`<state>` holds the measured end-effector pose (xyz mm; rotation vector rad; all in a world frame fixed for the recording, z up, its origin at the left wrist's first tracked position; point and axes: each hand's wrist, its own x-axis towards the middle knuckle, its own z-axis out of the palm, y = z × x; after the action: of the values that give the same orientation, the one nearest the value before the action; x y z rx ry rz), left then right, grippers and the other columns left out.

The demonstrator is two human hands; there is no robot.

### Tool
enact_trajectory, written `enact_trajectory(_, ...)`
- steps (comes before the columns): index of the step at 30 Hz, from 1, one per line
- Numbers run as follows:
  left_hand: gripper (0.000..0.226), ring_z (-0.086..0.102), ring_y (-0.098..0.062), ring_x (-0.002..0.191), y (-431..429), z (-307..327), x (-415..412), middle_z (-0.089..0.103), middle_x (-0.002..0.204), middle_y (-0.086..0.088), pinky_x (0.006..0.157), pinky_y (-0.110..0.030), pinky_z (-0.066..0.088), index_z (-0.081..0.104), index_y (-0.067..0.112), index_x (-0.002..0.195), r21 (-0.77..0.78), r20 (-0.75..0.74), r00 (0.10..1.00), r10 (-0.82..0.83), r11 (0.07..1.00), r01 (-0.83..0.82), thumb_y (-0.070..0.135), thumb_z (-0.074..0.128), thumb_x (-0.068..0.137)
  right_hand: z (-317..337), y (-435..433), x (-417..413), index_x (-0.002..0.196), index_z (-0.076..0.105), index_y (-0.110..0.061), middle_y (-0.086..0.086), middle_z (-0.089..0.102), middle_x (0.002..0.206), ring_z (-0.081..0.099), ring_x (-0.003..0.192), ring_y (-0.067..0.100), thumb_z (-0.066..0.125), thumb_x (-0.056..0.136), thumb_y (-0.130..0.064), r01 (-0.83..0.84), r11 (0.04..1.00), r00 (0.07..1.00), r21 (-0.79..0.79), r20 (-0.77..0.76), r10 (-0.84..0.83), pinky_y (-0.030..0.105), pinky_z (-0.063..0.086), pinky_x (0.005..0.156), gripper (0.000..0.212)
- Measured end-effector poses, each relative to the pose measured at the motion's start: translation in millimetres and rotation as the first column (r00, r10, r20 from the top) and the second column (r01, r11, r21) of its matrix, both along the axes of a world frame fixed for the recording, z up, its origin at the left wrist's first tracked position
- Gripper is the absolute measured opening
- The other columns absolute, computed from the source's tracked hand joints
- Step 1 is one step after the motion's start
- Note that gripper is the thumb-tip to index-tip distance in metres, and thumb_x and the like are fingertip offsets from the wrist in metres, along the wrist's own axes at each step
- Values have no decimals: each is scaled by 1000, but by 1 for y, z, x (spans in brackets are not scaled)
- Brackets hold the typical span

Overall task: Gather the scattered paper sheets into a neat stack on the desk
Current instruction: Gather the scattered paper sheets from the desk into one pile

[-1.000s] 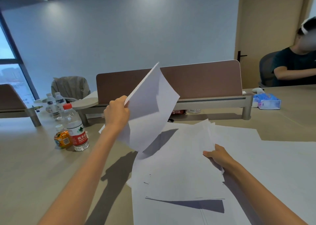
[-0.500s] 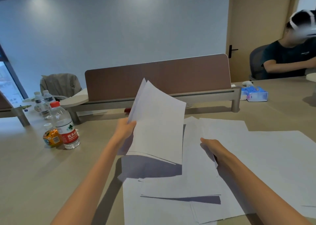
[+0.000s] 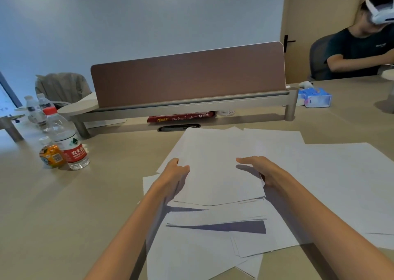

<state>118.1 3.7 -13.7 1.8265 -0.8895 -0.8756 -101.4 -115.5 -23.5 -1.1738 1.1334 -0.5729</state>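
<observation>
**Both hands bracket the top sheets of a loose paper pile**

The tabletop (image 3: 64, 205) stretches out pale and wide, with a brown divider panel (image 3: 187, 77) standing beyond the hands. Spread under and around both hands lie the scattered paper sheets (image 3: 332, 173), fanned to the right of the right hand and down toward the person's forearms. Between the hands sits a small stack (image 3: 217, 173), raised a little above the sheets beneath. The left hand (image 3: 173, 176) pinches that stack's left edge, fingers curled over it. The right hand (image 3: 261, 170) rests against the stack's right edge, fingers stretched out loosely over the paper, gripping nothing that I can see. Well off to the left of the left hand stand a water bottle (image 3: 68, 141) and, touching it, a small orange bottle (image 3: 51, 154).
</observation>
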Motion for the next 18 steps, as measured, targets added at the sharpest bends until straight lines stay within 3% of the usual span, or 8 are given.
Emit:
enact_trajectory(3,50,42,-26,132,-6,-4,-2,45,143,-6,97,-27,34,29,4,147,66,123,991,-47,997,39,17,44,101,-4,-1,6,118,54,11,17,63,118,60,107,31,71,83,-6,23,985,988,-174,-146,-49,36,44,98,42)
enact_trajectory(5,55,35,-26,138,-6,-6,1,33,153,-9,105,-31,32,24,4,150,77,145,988,-56,996,45,21,44,101,-7,0,6,109,55,3,18,63,115,60,104,33,67,83,4,47,974,992,-223,-100,-70,40,46,99,28)
enact_trajectory(7,48,53,-24,120,-1,-6,7,50,139,-10,93,-31,42,38,7,143,65,169,985,-17,998,6,23,49,99,-6,4,3,107,53,-3,14,60,113,57,104,30,60,83,14,68,974,998,-215,23,-64,35,46,95,30)
enact_trajectory(10,29,59,-22,67,14,-9,21,65,85,-11,58,-29,49,56,3,121,-29,90,993,77,997,-75,9,52,93,-3,8,-5,114,53,-2,11,57,114,52,102,25,53,83,19,52,974,992,-221,126,-24,29,45,86,37)
enact_trajectory(12,23,63,-25,68,24,-15,39,67,79,-10,63,-34,55,61,5,110,-21,200,970,137,990,-136,8,53,89,0,11,-11,116,52,0,11,55,114,51,101,22,50,84,20,-4,976,988,-219,148,37,24,46,81,38)
enact_trajectory(14,18,66,-25,82,36,-18,54,69,87,-4,75,-38,57,63,16,101,51,462,875,145,981,-189,15,55,85,5,17,-17,114,52,0,9,56,108,52,94,18,49,85,19,-72,970,986,-231,129,104,25,45,87,35)
enact_trajectory(16,15,64,-24,87,49,-18,59,67,92,-1,74,-32,52,61,20,97,121,658,744,116,959,-257,19,55,83,11,24,-22,115,51,-3,4,56,100,53,91,14,49,87,17,-156,953,981,-261,75,181,25,42,91,34)
enact_trajectory(18,13,63,-25,85,61,-18,60,67,87,-2,68,-28,46,63,15,91,155,738,667,104,936,-317,20,54,83,14,30,-26,118,50,-6,3,56,102,53,91,14,51,89,14,-230,934,970,-272,17,244,17,47,83,35)
